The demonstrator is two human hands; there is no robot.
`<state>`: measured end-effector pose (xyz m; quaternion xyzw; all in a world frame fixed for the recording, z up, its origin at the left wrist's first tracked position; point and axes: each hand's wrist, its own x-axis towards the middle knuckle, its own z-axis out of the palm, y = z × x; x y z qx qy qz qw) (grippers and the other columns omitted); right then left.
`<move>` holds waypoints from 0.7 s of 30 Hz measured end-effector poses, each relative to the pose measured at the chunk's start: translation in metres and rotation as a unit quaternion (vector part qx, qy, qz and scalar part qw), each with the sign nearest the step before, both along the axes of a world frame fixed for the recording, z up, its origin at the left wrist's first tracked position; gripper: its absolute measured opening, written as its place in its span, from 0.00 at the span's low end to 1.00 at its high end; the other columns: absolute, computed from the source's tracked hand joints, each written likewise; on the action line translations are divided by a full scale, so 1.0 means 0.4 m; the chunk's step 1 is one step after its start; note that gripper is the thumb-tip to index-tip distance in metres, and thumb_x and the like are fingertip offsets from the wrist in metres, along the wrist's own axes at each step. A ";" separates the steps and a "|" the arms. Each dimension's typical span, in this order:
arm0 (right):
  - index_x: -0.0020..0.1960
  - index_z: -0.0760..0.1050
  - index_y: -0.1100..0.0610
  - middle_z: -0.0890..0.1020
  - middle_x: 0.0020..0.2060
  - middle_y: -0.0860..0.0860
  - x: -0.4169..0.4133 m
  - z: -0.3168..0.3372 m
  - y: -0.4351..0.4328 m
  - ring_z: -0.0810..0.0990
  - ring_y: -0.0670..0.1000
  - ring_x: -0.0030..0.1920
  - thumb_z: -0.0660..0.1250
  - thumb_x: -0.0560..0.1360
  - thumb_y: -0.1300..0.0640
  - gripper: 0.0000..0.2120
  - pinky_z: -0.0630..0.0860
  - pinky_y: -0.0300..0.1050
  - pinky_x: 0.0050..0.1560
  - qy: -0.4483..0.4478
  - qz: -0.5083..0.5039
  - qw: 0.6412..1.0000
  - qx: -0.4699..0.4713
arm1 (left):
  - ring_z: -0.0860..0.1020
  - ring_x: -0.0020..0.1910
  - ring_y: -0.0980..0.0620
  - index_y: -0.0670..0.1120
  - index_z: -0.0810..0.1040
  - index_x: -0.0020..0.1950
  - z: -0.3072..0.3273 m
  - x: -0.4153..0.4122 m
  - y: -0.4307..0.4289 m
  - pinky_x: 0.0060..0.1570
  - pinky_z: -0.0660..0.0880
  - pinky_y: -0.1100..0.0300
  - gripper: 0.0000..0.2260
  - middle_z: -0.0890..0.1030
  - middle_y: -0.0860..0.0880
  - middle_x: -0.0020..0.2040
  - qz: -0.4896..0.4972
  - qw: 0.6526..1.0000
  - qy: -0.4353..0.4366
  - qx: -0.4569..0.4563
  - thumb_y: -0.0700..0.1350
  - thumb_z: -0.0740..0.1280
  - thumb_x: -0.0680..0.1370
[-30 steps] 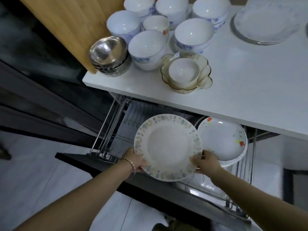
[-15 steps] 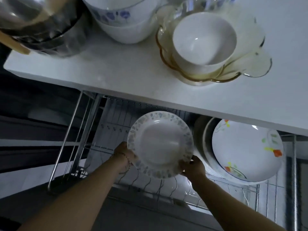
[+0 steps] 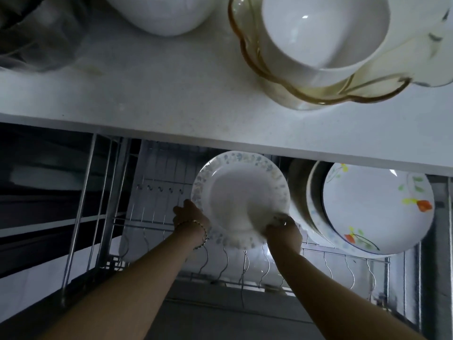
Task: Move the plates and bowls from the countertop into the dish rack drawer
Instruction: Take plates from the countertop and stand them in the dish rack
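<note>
A plate with a pale floral rim stands on edge inside the wire dish rack drawer. My left hand grips its left rim and my right hand grips its lower right rim. Just to its right, several plates lean in the rack, the front one white with orange flowers. On the white countertop above sit a white bowl inside an amber glass bowl, and another white bowl at the top.
A steel bowl shows blurred at the top left of the counter. The drawer's steel side rails run down the left. The countertop's front edge overhangs the rear of the rack. Wavy wire dividers line the rack's front.
The camera has moved closer and lower. Both hands have carried the floral-rim plate deeper into the drawer, toward the leaning plates on the right.
</note>
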<state>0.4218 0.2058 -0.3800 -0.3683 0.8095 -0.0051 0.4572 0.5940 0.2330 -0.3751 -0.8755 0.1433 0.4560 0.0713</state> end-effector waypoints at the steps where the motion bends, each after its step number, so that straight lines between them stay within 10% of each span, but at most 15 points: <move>1: 0.60 0.76 0.55 0.83 0.53 0.57 0.004 -0.003 0.000 0.80 0.58 0.54 0.62 0.72 0.66 0.18 0.68 0.39 0.44 0.002 -0.002 1.000 0.005 | 0.70 0.67 0.37 0.40 0.60 0.72 0.000 0.003 0.003 0.64 0.70 0.50 0.27 0.65 0.38 0.70 -0.003 1.000 0.004 -0.007 0.41 0.65 0.76; 10: 0.59 0.73 0.66 0.81 0.53 0.62 0.008 -0.016 -0.013 0.78 0.61 0.57 0.63 0.72 0.63 0.16 0.73 0.46 0.54 0.048 0.018 0.997 0.054 | 0.73 0.65 0.40 0.40 0.48 0.76 0.014 0.010 0.015 0.62 0.72 0.52 0.36 0.71 0.38 0.69 0.082 0.995 0.006 -0.053 0.36 0.66 0.75; 15: 0.56 0.76 0.66 0.76 0.41 0.56 -0.004 -0.039 -0.017 0.74 0.53 0.43 0.62 0.70 0.70 0.15 0.71 0.46 0.45 -0.035 -0.022 0.998 0.041 | 0.77 0.58 0.40 0.46 0.68 0.68 -0.008 0.016 0.012 0.60 0.76 0.46 0.27 0.78 0.43 0.61 0.183 0.971 0.073 -0.137 0.33 0.61 0.70; 21: 0.62 0.73 0.63 0.80 0.48 0.59 -0.033 -0.008 -0.011 0.78 0.56 0.49 0.62 0.72 0.68 0.19 0.73 0.46 0.47 -0.047 -0.018 0.998 0.023 | 0.77 0.59 0.40 0.43 0.70 0.67 -0.007 0.030 0.033 0.59 0.77 0.50 0.32 0.78 0.41 0.62 0.108 0.980 0.132 -0.099 0.41 0.65 0.62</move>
